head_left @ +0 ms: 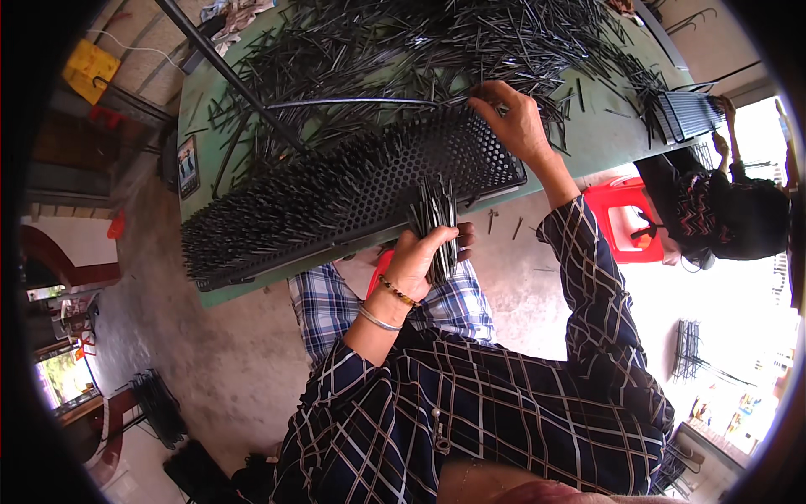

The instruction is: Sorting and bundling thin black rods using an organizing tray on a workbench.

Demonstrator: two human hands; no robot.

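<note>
My left hand (411, 262) is closed around an upright bundle of thin black sticks (435, 210), just in front of a long black perforated rack (497, 166). Short black sticks (277, 202) stand densely in the rack's holes on the left and more loosely toward the middle. Many holes near its right end are bare. My right hand (522, 124) is at the rack's far right corner, thumb and fingers curled together. What lies between those fingertips, if anything, is too small to make out.
Loose black sticks (395, 42) heap over the far part of the green table (588, 151). A dark bar (231, 80) slants across the left. A phone (188, 166) lies at the left edge. Right, another person (714, 206) handles a rack (690, 113) near a red stool (623, 220).
</note>
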